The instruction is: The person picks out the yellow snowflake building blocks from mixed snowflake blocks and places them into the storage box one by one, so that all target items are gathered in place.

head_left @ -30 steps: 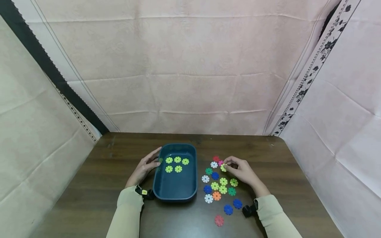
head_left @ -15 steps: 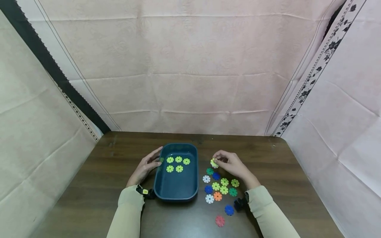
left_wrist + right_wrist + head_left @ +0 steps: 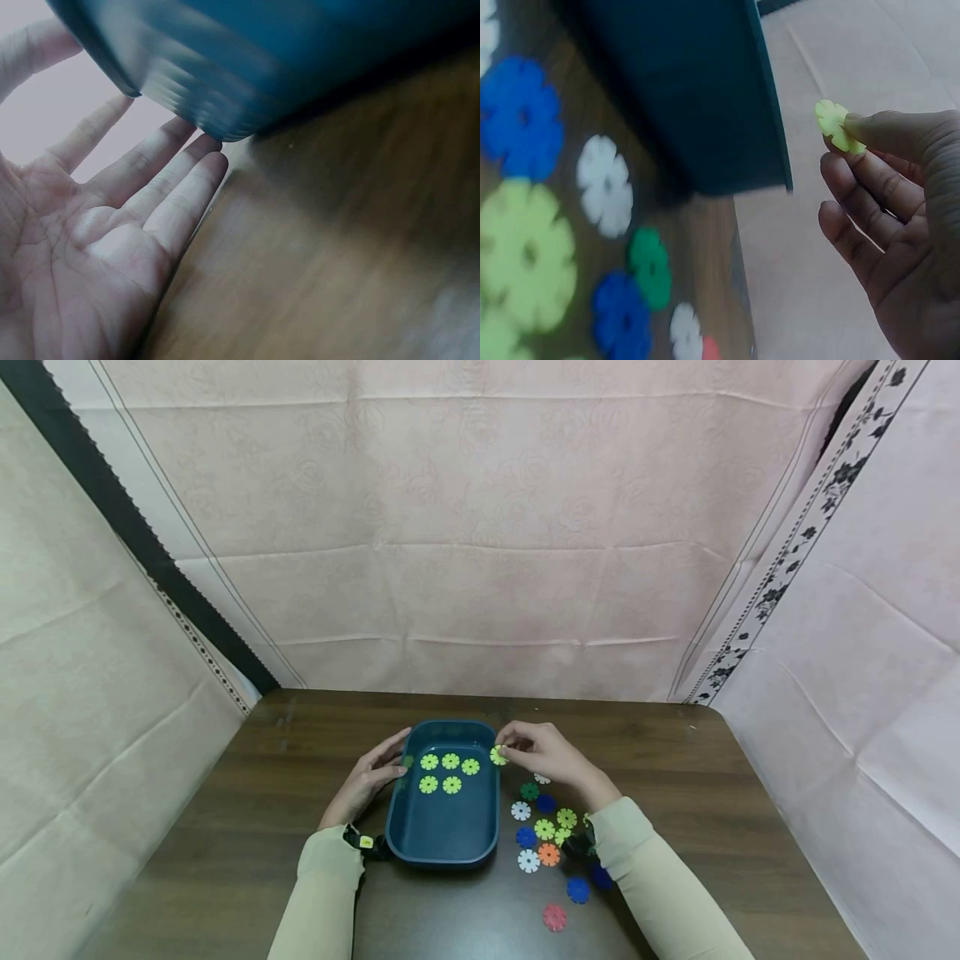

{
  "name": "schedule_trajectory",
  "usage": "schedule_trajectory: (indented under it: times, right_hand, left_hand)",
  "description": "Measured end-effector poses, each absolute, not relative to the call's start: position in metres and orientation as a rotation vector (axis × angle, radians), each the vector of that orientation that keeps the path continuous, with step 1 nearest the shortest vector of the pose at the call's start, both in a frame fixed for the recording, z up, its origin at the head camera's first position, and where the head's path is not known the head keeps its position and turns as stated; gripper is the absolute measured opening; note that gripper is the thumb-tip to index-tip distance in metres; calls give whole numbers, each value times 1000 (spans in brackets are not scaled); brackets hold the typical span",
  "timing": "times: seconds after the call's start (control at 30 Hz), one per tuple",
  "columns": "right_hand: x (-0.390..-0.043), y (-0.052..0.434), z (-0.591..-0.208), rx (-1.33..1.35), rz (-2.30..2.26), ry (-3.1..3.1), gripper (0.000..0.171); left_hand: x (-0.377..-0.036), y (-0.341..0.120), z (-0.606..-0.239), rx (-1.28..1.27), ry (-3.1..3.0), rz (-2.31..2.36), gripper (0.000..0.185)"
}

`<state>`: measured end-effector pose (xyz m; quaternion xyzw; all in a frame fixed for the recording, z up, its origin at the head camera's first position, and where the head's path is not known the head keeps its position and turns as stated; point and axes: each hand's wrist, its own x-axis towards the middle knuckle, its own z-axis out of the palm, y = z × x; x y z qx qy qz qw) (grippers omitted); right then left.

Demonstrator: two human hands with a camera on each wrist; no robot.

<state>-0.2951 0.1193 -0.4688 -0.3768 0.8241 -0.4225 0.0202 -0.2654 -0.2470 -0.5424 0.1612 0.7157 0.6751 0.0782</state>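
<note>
My right hand (image 3: 542, 752) pinches a yellow-green notched plastic disc (image 3: 838, 126) between thumb and fingers, at the right rim of a dark blue tray (image 3: 442, 827). In the right wrist view the disc is raised, apart from the tray wall. My left hand (image 3: 366, 783) touches the tray's left side, the thumb at the rim. The left wrist view has its fingers (image 3: 139, 161) fairly straight against the tray's outer wall. Inside the tray, several yellow-green discs (image 3: 452, 785) lie flat in two rows.
Right of the tray, several notched discs lie loose on the wooden table (image 3: 300, 727): white (image 3: 528, 861), blue (image 3: 578, 890), orange (image 3: 549, 854), yellow-green (image 3: 566, 818), green (image 3: 529, 792) and red (image 3: 555, 917). My right forearm covers part of them. Pale cloth (image 3: 465, 610) hangs around the table.
My right hand has lifted the yellow-green disc from the loose discs and carried it left to the tray's right rim. The left hand stays on the tray's left side.
</note>
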Motion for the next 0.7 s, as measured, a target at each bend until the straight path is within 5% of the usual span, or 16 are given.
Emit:
schedule_trajectory:
  times: [0.7]
  right_hand:
    - [-309,51,-472,-1378,-538,2480,11]
  left_hand:
    - [-266,-248,-542,504,2114,2037,62]
